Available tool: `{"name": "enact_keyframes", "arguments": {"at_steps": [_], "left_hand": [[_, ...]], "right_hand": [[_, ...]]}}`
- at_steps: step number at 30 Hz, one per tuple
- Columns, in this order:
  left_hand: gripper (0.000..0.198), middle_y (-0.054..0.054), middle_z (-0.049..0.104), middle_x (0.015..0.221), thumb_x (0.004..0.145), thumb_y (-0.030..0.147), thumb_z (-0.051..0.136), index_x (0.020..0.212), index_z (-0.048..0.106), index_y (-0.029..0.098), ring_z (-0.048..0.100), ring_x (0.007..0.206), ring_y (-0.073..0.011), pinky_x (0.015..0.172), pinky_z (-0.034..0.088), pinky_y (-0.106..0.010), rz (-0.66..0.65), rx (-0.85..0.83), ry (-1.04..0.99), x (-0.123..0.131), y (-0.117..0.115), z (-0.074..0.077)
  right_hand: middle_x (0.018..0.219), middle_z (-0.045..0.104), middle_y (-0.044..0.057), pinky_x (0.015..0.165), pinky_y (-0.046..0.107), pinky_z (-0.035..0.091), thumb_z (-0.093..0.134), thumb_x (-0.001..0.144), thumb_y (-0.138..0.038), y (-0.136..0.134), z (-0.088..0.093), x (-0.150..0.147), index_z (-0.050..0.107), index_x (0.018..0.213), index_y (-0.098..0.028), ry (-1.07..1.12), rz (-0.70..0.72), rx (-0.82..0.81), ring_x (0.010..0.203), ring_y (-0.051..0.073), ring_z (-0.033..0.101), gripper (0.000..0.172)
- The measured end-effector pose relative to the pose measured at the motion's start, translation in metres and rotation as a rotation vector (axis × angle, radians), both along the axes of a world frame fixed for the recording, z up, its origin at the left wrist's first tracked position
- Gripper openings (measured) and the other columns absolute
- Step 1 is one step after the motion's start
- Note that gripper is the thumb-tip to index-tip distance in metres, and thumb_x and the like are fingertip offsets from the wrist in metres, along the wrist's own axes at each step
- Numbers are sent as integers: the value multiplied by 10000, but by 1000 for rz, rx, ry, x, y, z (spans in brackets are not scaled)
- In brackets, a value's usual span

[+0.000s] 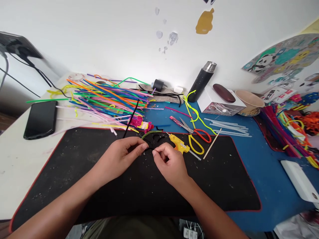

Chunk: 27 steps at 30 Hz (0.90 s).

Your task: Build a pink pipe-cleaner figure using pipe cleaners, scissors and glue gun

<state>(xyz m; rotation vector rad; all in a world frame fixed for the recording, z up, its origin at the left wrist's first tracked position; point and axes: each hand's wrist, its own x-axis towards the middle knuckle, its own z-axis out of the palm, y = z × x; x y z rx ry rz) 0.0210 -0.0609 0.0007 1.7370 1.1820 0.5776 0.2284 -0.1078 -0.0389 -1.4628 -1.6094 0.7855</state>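
Over the black mat, my left hand (127, 152) pinches a black pipe cleaner (132, 116), whose long end sticks up behind the fingers. A short dark stretch of it spans the small gap to my right hand (170, 162), where thumb and forefinger are pressed together on its tip. Just beyond the fingertips lie a green pipe cleaner piece (151, 132) and short bent black pieces (157, 137). A pink, white and yellow pipe cleaner figure (142, 123) rests behind them. To the right of my right hand is a yellow glue gun (178, 143).
Scissors (196, 136) and a wooden stick (211, 144) lie on the right of the mat (211, 186). A heap of coloured pipe cleaners (109, 96) covers the back left, near a phone (40, 119). Glue sticks (229, 127), a flask (201, 81) and a white box (219, 99) stand or lie back right.
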Motion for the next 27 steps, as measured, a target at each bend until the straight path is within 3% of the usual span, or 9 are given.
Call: {"name": "enact_keyframes", "arguments": {"at_steps": [14,21,27], "left_hand": [[358,26,623,732,958,526,631,840,731,203,541,708,-164,635,403,-254,-111,-245,-31,9,0,-8],[345,13,669,731,913,519,648,821,743,200,574,705,-171,641,431,-259,-65,-226,-47,9,4,-7],[348,1,744,781,961,500,583,863,766,220,631,704,-188,637,442,-277,-63,-82,132,14,10,-11]], "right_hand": [[540,414,-99,502,226,340,624,957,-280,-1,-2,0,650,795,-217,-32,-20,16,463,94,423,176],[554,452,-89,514,224,367,623,988,-269,-1,5,6,687,833,-206,30,2,48,480,96,446,179],[571,492,-75,520,230,394,652,1003,-293,-10,4,29,696,852,-204,106,-130,75,500,108,459,180]]}}
